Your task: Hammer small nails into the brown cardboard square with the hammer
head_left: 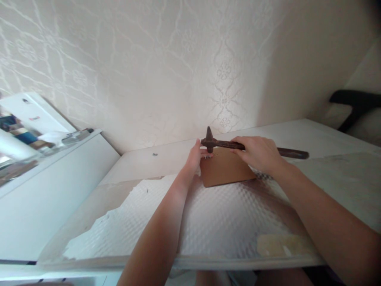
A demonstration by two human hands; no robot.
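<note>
My right hand (258,153) is wrapped round the wooden handle of a hammer (224,144). The hammer's dark head is over the upper left corner of a thin brown board (228,171), its pointed end up and its other end down. At that corner my left hand (196,157) has its fingers bent over the edge, close beneath the hammer head. Small shiny metal bits (207,157) show by those fingertips; whether the fingers pinch one of them or only the board is not clear. The board lies on a white quilted-looking sheet (220,222).
The sheet covers part of a white table (131,167) against a patterned wall (160,79). A small metal piece (154,154) lies at the back left. A white cabinet (59,198) with things on top stands left, and a black chair armrest (357,99) is at the right.
</note>
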